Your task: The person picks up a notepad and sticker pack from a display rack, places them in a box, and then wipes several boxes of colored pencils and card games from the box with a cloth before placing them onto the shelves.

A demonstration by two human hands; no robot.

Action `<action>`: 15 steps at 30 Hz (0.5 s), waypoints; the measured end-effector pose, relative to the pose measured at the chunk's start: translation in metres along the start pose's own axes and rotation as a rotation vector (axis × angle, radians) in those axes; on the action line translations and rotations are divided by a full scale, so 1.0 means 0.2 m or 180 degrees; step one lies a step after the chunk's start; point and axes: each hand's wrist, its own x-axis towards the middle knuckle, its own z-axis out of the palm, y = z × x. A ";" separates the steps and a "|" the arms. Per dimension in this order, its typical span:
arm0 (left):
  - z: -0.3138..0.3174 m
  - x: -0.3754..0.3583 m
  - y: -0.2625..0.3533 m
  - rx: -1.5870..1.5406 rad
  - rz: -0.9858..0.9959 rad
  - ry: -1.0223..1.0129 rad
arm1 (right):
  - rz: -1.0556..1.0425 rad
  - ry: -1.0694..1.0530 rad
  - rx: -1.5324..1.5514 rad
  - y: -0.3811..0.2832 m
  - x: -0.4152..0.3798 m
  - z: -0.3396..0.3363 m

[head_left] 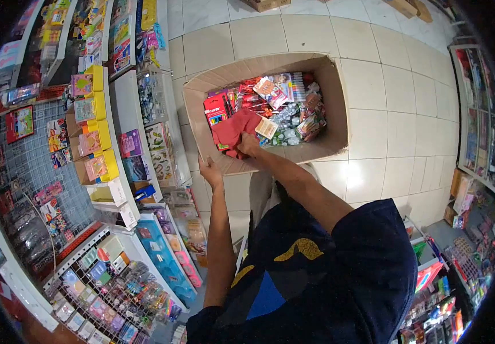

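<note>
A large open cardboard box (270,165) stands on the tiled floor in front of me, filled with packaged goods. My right hand (248,145) reaches down inside it, with fingers closed on a red cloth-like item (237,128) that lies bunched over other packs. My left hand (210,171) grips the box at its near left corner. Around the red item are a red box of coloured pens (217,107), a small beige card pack (266,128), a picture-covered packet (270,92) and clear plastic bags (286,119) with whitish-green contents.
Shelves hung with small packaged goods (95,143) line my left side, close to the box. Another rack (477,109) stands at the far right, with more goods (431,292) on the lower right. Pieces of cardboard (411,8) lie at the top of the view.
</note>
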 end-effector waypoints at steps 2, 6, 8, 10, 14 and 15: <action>0.00 0.01 -0.02 0.0033 -0.0023 -0.0018 | -0.0270 0.0131 -0.0151 0.01 -0.02 0.00; 0.01 0.02 -0.03 0.0026 0.0120 -0.0003 | -0.0482 0.0876 0.1428 0.00 -0.08 -0.34; 0.01 0.00 -0.07 0.0029 0.0108 0.0030 | -0.0482 0.1147 0.2022 0.00 -0.13 -0.60; 0.04 0.02 -0.13 -0.0016 -0.0003 0.0101 | -0.0739 0.1115 0.2448 0.15 -0.02 -0.84; 0.01 -0.01 0.07 -0.0188 -0.0372 0.0127 | -0.0488 0.1748 0.1539 0.15 -0.04 -1.26; 0.01 -0.01 0.08 -0.0185 -0.0420 0.0115 | -0.0538 0.2049 0.1095 0.30 0.05 -1.22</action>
